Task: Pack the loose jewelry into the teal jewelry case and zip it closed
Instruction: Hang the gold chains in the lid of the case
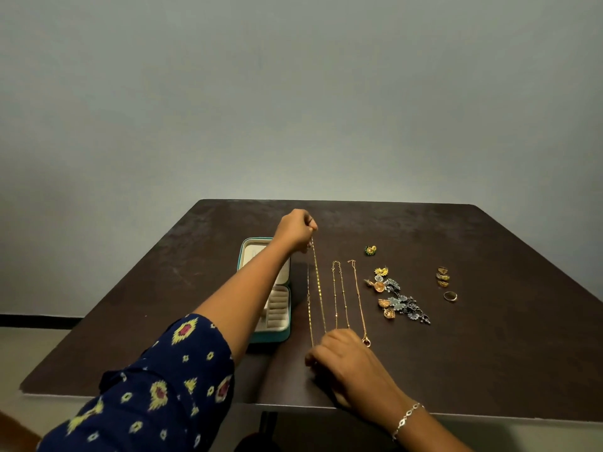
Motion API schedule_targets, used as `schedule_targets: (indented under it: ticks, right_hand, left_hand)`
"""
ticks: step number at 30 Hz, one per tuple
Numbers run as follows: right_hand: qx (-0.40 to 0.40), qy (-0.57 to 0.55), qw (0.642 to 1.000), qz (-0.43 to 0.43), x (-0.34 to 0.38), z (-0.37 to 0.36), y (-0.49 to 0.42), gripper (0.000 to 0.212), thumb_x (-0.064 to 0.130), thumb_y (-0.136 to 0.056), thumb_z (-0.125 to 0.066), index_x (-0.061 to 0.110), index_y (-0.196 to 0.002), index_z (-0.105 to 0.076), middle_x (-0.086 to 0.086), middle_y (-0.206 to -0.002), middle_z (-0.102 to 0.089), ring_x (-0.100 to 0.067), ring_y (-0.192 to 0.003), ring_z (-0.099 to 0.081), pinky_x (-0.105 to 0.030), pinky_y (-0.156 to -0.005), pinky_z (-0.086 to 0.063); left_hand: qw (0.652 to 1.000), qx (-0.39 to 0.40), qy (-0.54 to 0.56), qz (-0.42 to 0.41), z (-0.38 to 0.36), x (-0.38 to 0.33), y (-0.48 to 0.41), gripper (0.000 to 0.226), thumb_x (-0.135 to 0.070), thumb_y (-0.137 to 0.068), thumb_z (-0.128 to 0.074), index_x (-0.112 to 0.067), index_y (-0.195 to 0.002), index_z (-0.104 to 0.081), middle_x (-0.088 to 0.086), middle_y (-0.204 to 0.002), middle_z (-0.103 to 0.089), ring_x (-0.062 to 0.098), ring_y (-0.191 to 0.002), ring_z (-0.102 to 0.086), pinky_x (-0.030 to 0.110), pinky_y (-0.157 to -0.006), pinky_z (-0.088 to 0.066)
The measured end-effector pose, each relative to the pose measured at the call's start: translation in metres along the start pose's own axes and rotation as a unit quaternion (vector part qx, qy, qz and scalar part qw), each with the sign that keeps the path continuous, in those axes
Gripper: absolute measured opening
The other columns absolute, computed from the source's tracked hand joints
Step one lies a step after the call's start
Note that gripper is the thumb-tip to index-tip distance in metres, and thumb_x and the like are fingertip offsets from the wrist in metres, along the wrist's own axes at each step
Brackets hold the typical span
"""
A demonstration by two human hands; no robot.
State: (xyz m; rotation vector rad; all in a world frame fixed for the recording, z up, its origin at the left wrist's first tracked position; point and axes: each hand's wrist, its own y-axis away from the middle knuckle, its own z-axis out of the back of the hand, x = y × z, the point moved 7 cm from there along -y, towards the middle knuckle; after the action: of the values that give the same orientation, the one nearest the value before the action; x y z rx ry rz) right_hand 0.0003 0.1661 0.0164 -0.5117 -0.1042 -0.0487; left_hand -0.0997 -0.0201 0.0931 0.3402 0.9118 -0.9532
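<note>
Gold chain point(318, 285) is pinched at the far end by the left hand point(295, 230), near end by the right hand point(342, 357) (fingers curled), stretched just beside the teal case point(274, 336), which is left open.

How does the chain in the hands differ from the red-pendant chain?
The held chain is pinched by the left hand and right hand; the pendant chain lies on the table. The pendant chain ends in a red stone; the held chain shows none. Both are thin gold.
</note>
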Motion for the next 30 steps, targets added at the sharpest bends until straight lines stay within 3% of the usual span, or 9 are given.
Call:
schedule_targets:
  ticks: [5, 8, 11, 13, 17, 23, 26, 28, 30]
  right_hand:
    - [0.008, -0.013, 1.0, -0.013, 0.005, 0.012, 0.012, 0.024, 0.016, -0.072, -0.044, 0.026, -0.092, -0.052, 0.008, -0.084, -0.055, -0.006, -0.083, -0.046, -0.016, -0.079, -0.032]
    - [0.002, -0.13, 0.988, -0.083, 0.0, 0.023, 0.017, 0.03, 0.014, -0.072, -0.042, 0.031, -0.092, -0.056, 0.012, -0.088, -0.056, -0.003, -0.087, -0.051, -0.012, -0.08, -0.033]
    - [-0.044, -0.314, 0.93, -0.188, -0.005, 0.036, 0.02, 0.016, 0.018, -0.082, -0.053, 0.024, -0.089, -0.066, 0.01, -0.089, -0.063, -0.005, -0.087, -0.061, -0.014, -0.079, -0.044]
    - [-0.065, -0.42, 0.871, -0.246, -0.007, 0.043, 0.022, 0.016, 0.004, -0.086, -0.058, 0.015, -0.091, -0.069, 0.0, -0.092, -0.066, -0.013, -0.083, -0.068, -0.019, -0.076, -0.049]
    - [-0.093, -0.503, 0.813, -0.28, -0.003, 0.062, 0.021, 0.025, -0.006, -0.087, -0.051, 0.009, -0.102, -0.064, -0.011, -0.107, -0.064, -0.02, -0.083, -0.07, -0.021, -0.074, -0.053]
    - [-0.084, -0.488, 0.834, -0.243, 0.017, 0.078, 0.013, 0.041, -0.009, -0.088, -0.047, 0.022, -0.112, -0.057, 0.002, -0.118, -0.058, -0.013, -0.092, -0.068, -0.02, -0.08, -0.053]
    - [-0.092, -0.491, 0.838, -0.221, 0.028, 0.08, 0.009, 0.035, 0.02, -0.078, -0.066, 0.031, -0.111, -0.058, 0.008, -0.119, -0.06, -0.012, -0.105, -0.063, -0.019, -0.08, -0.052]
    - [-0.088, -0.483, 0.845, -0.213, 0.032, 0.079, 0.008, 0.047, 0.043, -0.066, -0.065, 0.038, -0.112, -0.057, 0.016, -0.12, -0.06, -0.011, -0.113, -0.058, -0.022, -0.085, -0.051]
    - [-0.081, -0.477, 0.851, -0.206, 0.034, 0.078, 0.007, 0.051, 0.048, -0.064, -0.061, 0.042, -0.114, -0.054, 0.025, -0.123, -0.056, -0.011, -0.117, -0.055, -0.027, -0.092, -0.05]
  left_hand:
    - [0.98, 0.036, 0.18, 0.077, 0.013, 0.006, 0.021, 0.031, 0.01, -0.093, -0.029, -0.006, -0.076, -0.049, 0.01, -0.063, -0.045, 0.018, -0.052, -0.047, 0.023, -0.043, -0.046]
    - [0.969, 0.054, 0.224, 0.093, 0.019, 0.005, 0.038, 0.03, 0.009, -0.094, -0.03, -0.004, -0.08, -0.054, 0.01, -0.067, -0.049, 0.018, -0.056, -0.052, 0.024, -0.047, -0.05]
    - [0.962, 0.064, 0.249, 0.095, 0.025, 0.001, 0.061, 0.029, 0.01, -0.092, -0.034, -0.004, -0.082, -0.058, 0.011, -0.07, -0.054, 0.017, -0.059, -0.057, 0.026, -0.054, -0.052]
    - [0.955, 0.062, 0.273, 0.097, 0.029, -0.003, 0.079, 0.028, 0.009, -0.092, -0.037, -0.004, -0.081, -0.059, 0.011, -0.071, -0.057, 0.015, -0.058, -0.061, 0.026, -0.056, -0.053]
    - [0.94, 0.06, 0.324, 0.086, 0.035, -0.009, 0.122, 0.024, 0.007, -0.092, -0.04, -0.003, -0.084, -0.06, 0.008, -0.069, -0.059, 0.014, -0.06, -0.067, 0.025, -0.059, -0.054]
    - [0.925, 0.083, 0.359, 0.094, 0.033, -0.01, 0.181, 0.02, 0.008, -0.089, -0.046, -0.004, -0.083, -0.061, 0.008, -0.068, -0.062, 0.016, -0.062, -0.069, 0.026, -0.064, -0.056]
    - [0.925, 0.092, 0.356, 0.091, 0.032, -0.011, 0.195, 0.019, 0.01, -0.087, -0.048, -0.004, -0.083, -0.061, 0.01, -0.071, -0.063, 0.018, -0.063, -0.068, 0.025, -0.065, -0.058]
    - [0.932, 0.088, 0.342, 0.078, 0.032, -0.014, 0.199, 0.019, 0.011, -0.087, -0.048, -0.004, -0.084, -0.06, 0.01, -0.073, -0.063, 0.016, -0.061, -0.067, 0.023, -0.064, -0.057]
    - [0.938, 0.087, 0.329, 0.063, 0.031, -0.019, 0.203, 0.018, 0.011, -0.087, -0.048, -0.004, -0.085, -0.058, 0.011, -0.074, -0.062, 0.011, -0.057, -0.066, 0.021, -0.062, -0.055]
